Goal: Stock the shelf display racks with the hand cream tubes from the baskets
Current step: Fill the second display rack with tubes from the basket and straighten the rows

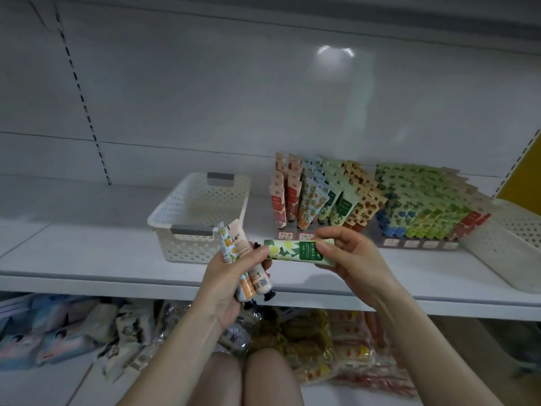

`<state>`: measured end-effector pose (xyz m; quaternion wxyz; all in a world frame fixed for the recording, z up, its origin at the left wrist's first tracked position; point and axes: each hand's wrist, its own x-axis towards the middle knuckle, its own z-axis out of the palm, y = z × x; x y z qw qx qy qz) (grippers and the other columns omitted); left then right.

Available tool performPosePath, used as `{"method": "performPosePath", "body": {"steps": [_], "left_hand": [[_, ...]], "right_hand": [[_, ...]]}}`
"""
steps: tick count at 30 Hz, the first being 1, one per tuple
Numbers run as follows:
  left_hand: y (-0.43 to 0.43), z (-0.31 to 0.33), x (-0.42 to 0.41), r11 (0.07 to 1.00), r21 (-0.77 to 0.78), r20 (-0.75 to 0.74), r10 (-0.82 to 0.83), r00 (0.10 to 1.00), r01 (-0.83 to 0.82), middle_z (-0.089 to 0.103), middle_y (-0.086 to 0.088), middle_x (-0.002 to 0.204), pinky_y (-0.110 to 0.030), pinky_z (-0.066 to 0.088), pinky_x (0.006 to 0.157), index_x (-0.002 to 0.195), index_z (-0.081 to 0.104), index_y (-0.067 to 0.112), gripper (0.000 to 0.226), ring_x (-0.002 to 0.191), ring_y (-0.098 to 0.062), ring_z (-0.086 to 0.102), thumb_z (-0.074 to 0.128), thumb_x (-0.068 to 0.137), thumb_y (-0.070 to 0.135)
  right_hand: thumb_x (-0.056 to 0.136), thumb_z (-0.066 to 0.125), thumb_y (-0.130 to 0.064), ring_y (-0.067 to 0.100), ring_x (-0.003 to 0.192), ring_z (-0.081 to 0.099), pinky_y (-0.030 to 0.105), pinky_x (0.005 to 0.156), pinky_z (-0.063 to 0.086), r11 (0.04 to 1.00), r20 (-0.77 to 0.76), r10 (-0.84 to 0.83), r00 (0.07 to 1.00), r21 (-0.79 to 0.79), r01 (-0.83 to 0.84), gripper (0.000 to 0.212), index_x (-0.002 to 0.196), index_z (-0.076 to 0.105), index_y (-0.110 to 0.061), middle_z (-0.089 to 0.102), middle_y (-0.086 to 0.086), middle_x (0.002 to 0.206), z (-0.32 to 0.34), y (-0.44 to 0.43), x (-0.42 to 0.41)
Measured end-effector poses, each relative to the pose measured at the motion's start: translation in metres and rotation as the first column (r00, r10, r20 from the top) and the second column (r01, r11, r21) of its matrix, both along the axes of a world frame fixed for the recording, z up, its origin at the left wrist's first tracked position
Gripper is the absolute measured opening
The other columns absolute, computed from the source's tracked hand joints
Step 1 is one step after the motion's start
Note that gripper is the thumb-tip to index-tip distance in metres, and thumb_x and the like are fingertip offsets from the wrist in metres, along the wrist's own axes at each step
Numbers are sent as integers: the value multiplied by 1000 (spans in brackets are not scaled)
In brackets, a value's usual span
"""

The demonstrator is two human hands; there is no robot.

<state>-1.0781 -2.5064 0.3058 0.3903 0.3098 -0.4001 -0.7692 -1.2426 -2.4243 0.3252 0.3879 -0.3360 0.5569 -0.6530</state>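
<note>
My left hand (231, 276) grips a bunch of hand cream tubes (251, 279), caps pointing down, in front of the shelf edge. Its thumb also touches the cap end of a green tube with yellow flowers (292, 251), which lies level between both hands. My right hand (354, 259) pinches that green tube at its crimped end. Behind them on the white shelf (117, 259) stand two display racks, the left rack (319, 194) and the right rack (424, 206), both packed with several upright tubes. A white perforated basket (199, 212) sits left of the racks and looks empty.
A second white perforated basket (515, 244) stands at the right end of the shelf, beside a yellow panel (524, 174). Packaged goods (87, 335) fill the lower shelf below. My knees (243, 376) show at the bottom. The shelf's back wall is bare white.
</note>
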Motion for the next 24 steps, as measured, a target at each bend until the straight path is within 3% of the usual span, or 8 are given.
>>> {"method": "performPosePath", "body": {"steps": [6,9,12,17,20,24], "left_hand": [[4,-6,-12,994,61,-64,90,994,-86,65,-1,60,-26,56,53,76,56,13,15,57,-13,64,68,74,4],[6,-9,-18,981,141,-78,145,986,-133,65,-2,61,-23,54,49,81,58,13,12,54,-10,64,68,77,6],[8,-14,-24,967,202,-47,164,985,-152,66,-5,69,-22,53,48,85,60,14,11,54,-9,64,69,79,11],[12,-15,-33,968,191,-35,171,985,-161,64,-6,73,-22,52,47,82,58,14,10,53,-8,64,68,80,11],[15,-16,-36,974,163,-12,160,987,-156,64,-5,70,-23,51,45,81,58,14,11,55,-10,64,68,80,11],[16,-17,-38,982,96,24,159,987,-160,65,-4,69,-24,50,44,81,59,12,11,59,-10,64,70,79,9]], "right_hand": [[84,56,-3,10,66,69,18,60,56,998,213,-52,976,-8,54,6,87,61,-3,71,5,73,-9,6,-2],[75,61,-12,11,72,69,18,64,56,989,407,-51,912,-106,102,17,87,64,0,72,8,79,-13,6,0],[63,69,-20,15,80,69,20,65,56,974,494,-27,869,-183,135,25,81,73,-4,72,11,87,-20,5,7],[65,67,-31,15,90,69,22,72,56,940,412,-112,904,-251,231,37,94,67,-7,72,7,94,-25,4,20],[81,60,-27,14,85,69,22,68,55,945,258,-245,935,-152,290,22,94,65,-9,72,4,90,-29,3,22],[90,57,-18,17,73,69,21,62,56,932,229,-324,918,-91,351,16,85,67,-7,71,10,84,-33,2,17]]}}
